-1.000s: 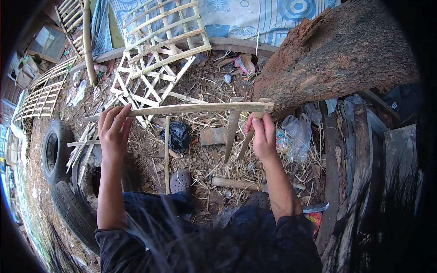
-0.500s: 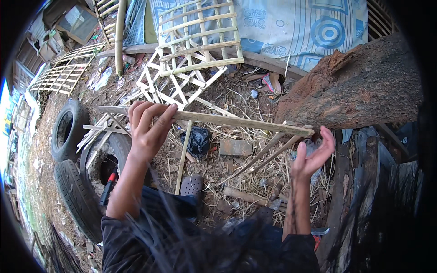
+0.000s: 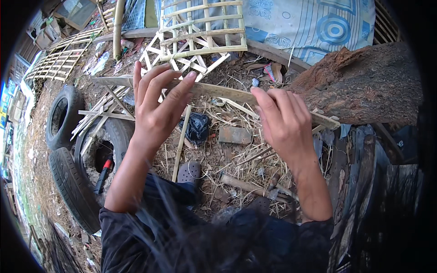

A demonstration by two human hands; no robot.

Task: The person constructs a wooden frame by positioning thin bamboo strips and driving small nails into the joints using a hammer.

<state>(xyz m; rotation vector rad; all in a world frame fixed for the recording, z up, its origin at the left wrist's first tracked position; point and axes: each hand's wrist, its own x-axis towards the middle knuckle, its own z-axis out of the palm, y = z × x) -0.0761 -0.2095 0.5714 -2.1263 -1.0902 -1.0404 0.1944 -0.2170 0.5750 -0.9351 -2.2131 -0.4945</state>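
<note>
Long flat pale-brown bamboo slat (image 3: 223, 92) spans the view at chest side of a pale bamboo lattice panel (image 3: 209, 34), from 10 o'clock to just above 3. Left hand (image 3: 157, 107), at 10, has it between thumb and part-curled, spread fingers, light grip. Right hand (image 3: 287, 120), between 2 and 3, lies over it, fingers loosely bent; underside hidden, can't tell if closed. Reddish-brown rectangular brick (image 3: 235, 135) near centre, crumpled black plastic bag (image 3: 196, 128) just on its 9 o'clock side. Rough brown tree trunk (image 3: 364, 88) at 2.
</note>
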